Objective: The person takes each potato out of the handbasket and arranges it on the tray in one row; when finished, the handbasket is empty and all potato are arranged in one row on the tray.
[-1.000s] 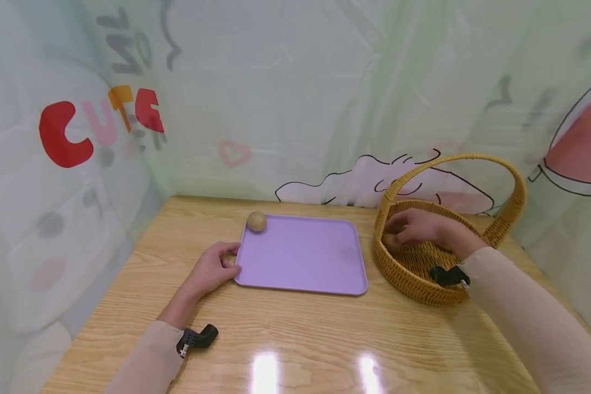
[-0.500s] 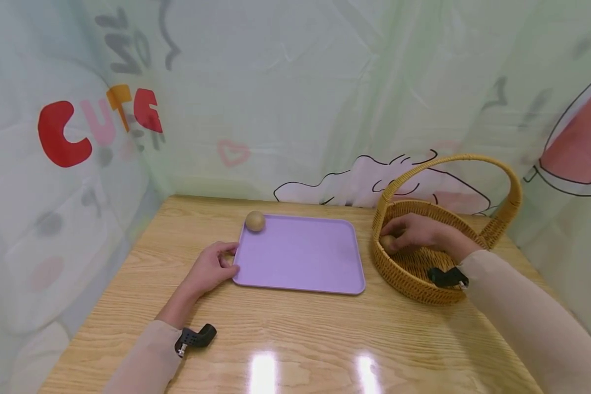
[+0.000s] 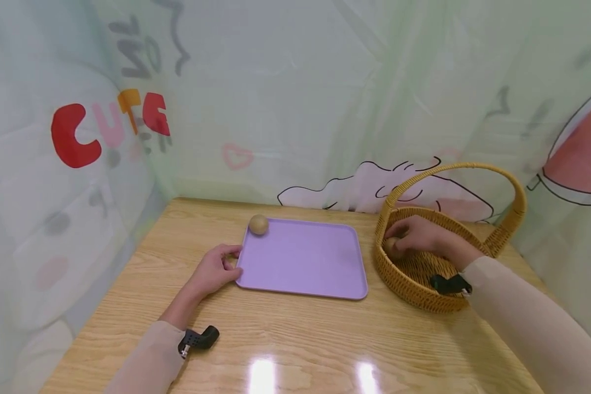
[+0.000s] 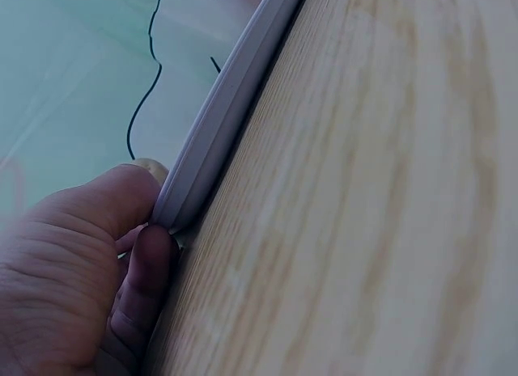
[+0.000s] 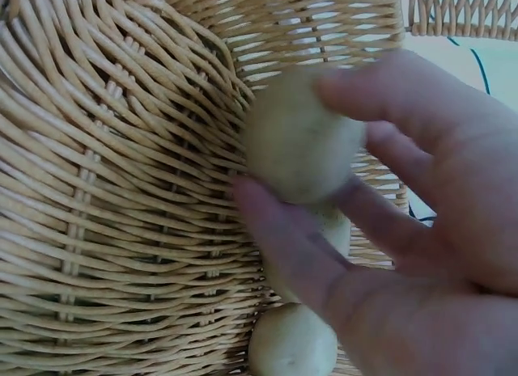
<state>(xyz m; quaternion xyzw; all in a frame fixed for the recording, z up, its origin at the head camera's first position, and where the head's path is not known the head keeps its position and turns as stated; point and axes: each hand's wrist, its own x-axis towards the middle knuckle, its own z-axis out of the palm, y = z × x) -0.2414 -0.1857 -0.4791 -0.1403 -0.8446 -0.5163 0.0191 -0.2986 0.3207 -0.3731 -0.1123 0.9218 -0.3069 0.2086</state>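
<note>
My left hand (image 3: 216, 269) pinches the left rim of a purple tray (image 3: 302, 260) lying on the table; the left wrist view shows thumb and finger meeting at the tray's edge (image 4: 206, 133). On the tray's far left corner rests a round brown potato (image 3: 258, 224). Reaching into a wicker basket (image 3: 409, 287) to the right, my right hand (image 3: 416, 234) holds another potato (image 5: 299, 141) between thumb and fingers. Below it in the right wrist view lies a further potato (image 5: 293, 340), and one more (image 5: 333, 230) is partly hidden behind the fingers.
The basket's tall arched handle (image 3: 465, 167) rises above my right wrist. A wooden table (image 3: 285, 334) carries tray and basket, and a printed curtain (image 3: 276, 109) hangs behind its far edge. Black straps with small devices (image 3: 199, 339) sit at both wrists.
The head view has shifted slightly. My right hand stays inside the basket with small finger movements about the potato. My left hand keeps its place on the tray's rim.
</note>
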